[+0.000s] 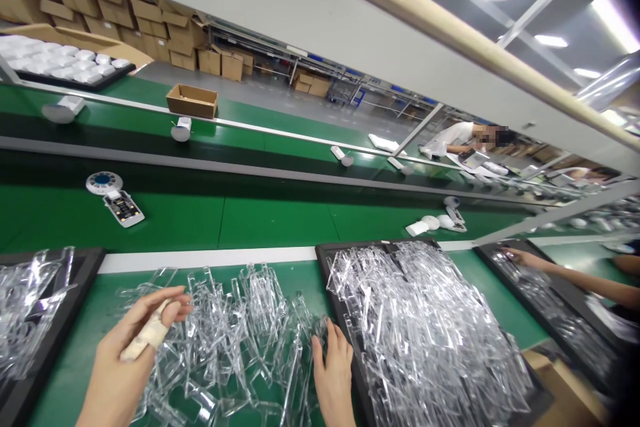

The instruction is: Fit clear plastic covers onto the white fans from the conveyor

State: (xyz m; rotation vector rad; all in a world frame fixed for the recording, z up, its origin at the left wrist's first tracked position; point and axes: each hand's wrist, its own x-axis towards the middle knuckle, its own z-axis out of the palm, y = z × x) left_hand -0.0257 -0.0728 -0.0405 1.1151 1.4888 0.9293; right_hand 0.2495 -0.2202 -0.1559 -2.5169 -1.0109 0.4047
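Loose clear plastic pieces (225, 327), thin and bent like frames, lie heaped on the green work surface between my hands. At the left edge of this heap, my left hand (137, 343) is raised with its fingers stretched out and beige tape round the thumb. Its fingertips overlap the pieces in view; whether they touch cannot be made out. My right hand (334, 370) rests against the heap's right side, thumb and fingers apart, with clear plastic at the fingertips. Beside it, a black tray (323, 255) is piled high with the same clear pieces.
Another black tray (95, 263) with clear pieces stands at left. An opened white device (123, 207) lies on the green conveyor (270, 220). A co-worker's arm (575, 273) reaches over a tray at right. A cardboard box (193, 101) stands beyond the metal rail.
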